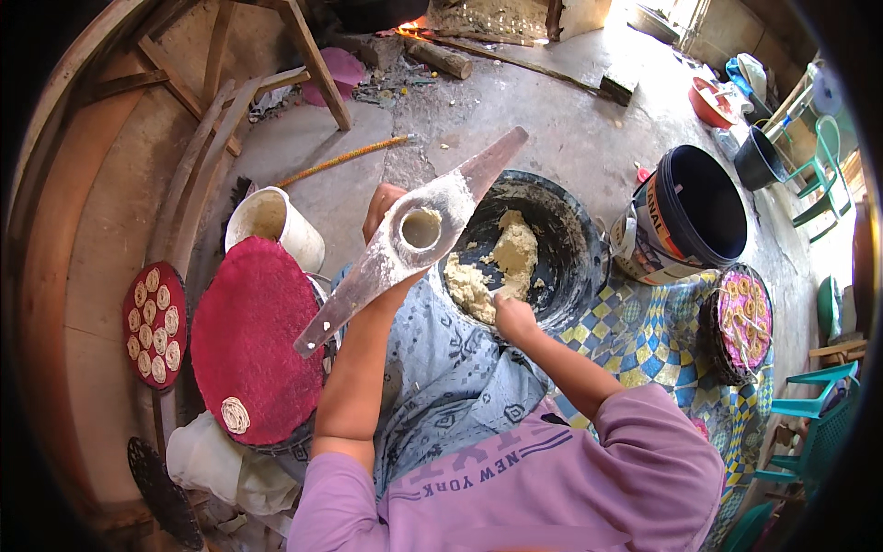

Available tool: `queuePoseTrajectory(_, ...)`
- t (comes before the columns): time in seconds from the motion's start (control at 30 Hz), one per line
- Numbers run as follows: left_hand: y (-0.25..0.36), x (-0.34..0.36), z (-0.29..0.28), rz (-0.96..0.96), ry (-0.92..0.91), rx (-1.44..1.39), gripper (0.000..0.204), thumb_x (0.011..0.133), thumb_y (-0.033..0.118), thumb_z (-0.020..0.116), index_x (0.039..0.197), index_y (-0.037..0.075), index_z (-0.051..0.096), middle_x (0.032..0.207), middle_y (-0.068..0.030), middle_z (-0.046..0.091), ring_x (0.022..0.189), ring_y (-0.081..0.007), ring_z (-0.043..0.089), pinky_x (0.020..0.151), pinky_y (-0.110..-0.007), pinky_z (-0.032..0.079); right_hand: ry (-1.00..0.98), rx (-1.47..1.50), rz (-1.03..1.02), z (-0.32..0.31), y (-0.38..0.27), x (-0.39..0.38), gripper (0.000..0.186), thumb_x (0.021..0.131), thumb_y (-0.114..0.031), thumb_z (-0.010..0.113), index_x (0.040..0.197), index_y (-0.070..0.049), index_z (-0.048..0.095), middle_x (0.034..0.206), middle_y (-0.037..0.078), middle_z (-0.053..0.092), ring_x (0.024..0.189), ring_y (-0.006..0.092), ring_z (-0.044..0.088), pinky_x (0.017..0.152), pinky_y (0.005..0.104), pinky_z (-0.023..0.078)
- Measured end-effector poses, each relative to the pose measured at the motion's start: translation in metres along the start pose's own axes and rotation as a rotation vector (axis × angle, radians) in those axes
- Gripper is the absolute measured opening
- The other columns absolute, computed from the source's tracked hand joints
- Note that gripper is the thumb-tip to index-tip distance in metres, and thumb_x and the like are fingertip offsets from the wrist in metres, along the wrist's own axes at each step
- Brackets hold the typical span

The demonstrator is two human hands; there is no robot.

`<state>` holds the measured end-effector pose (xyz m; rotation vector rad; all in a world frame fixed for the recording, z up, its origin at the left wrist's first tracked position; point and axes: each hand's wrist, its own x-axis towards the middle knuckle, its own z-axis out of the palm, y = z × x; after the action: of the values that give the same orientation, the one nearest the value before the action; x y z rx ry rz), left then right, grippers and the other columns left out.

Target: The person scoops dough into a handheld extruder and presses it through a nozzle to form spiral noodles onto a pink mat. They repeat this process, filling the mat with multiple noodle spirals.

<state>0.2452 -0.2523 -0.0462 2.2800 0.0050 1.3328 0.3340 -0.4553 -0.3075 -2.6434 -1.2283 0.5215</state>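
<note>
My left hand (pixel 381 208) is wrapped round the far side of a long flour-dusted press (pixel 448 196) with tapered handles and a round opening in its middle. The press is held up slantwise over my lap, hiding part of that hand. Inside a wide black basin (pixel 575 216) lie clumps of pale, crumbly dough (pixel 515 250). My right hand (pixel 515 317) is closed at the dough's near edge, by the basin's near rim. Something whitish shows at its fingertips, too small to make out. Flour coats the basin's inner wall.
Left of me, a red cloth-covered round tray (pixel 253 340) bears one coiled dough piece (pixel 235 415); a smaller tray (pixel 143 363) holds several. A white bucket (pixel 299 235) stands beyond. At right are a black-lined bucket (pixel 704 207) and another tray (pixel 743 317). Fire (pixel 410 28) burns far ahead.
</note>
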Motion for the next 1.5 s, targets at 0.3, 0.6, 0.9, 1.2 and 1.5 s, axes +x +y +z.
queuePoseTrajectory(0.3,0.001,-0.004,-0.001,-0.066,-0.017,0.018,0.032,0.07,0.012,0.082,0.09,0.006,0.058,0.087,-0.0072,0.053,0.081,-0.0235,0.056,0.071,-0.035,0.047,-0.284,0.066,0.009,-0.079,0.008,-0.028,0.023,0.085,-0.013,0.051,0.096,-0.005,0.07,0.094,0.023,0.069,0.089,0.0358,0.069,0.076,0.0447,0.055)
queuePoseTrajectory(0.6,-0.001,-0.006,-0.008,-0.048,-0.001,0.079,0.031,0.071,0.01,0.081,0.09,0.005,0.057,0.086,-0.0075,0.053,0.079,-0.0225,0.055,0.071,-0.033,0.046,-0.053,-0.045,-0.151,-0.009,-0.004,0.022,0.028,0.092,-0.012,0.044,0.116,-0.005,0.058,0.08,0.017,0.068,0.075,0.0351,0.068,0.063,0.0469,0.053)
queuePoseTrajectory(0.9,-0.035,-0.018,0.018,0.036,-0.018,0.006,0.034,0.065,0.009,0.084,0.087,0.007,0.058,0.085,-0.0073,0.057,0.078,-0.0234,0.058,0.07,-0.034,0.048,-0.355,0.12,-0.078,-0.065,0.019,-0.012,0.033,0.095,-0.034,0.052,0.122,-0.02,0.065,0.105,0.017,0.069,0.1,0.0346,0.065,0.086,0.0433,0.051)
queuePoseTrajectory(1.2,-0.059,-0.016,0.026,0.245,-0.059,0.434,0.032,0.066,0.013,0.077,0.09,0.004,0.058,0.086,-0.0136,0.055,0.088,-0.0339,0.057,0.081,-0.042,0.049,-0.298,0.687,-0.122,-0.275,0.019,-0.097,0.038,0.098,-0.021,0.057,0.135,-0.01,0.057,0.078,0.006,0.062,0.068,0.0082,0.052,0.06,0.0268,0.045)
queuePoseTrajectory(1.5,-0.023,0.065,0.003,0.333,0.02,0.432,0.028,0.068,0.023,0.079,0.079,0.009,0.057,0.076,-0.0089,0.053,0.073,-0.0298,0.056,0.064,-0.041,0.048,0.533,0.309,-0.288,-0.298,-0.067,-0.093,0.048,0.094,-0.006,0.057,0.14,-0.017,0.051,0.092,0.017,0.062,0.082,0.0345,0.064,0.071,0.0406,0.051)
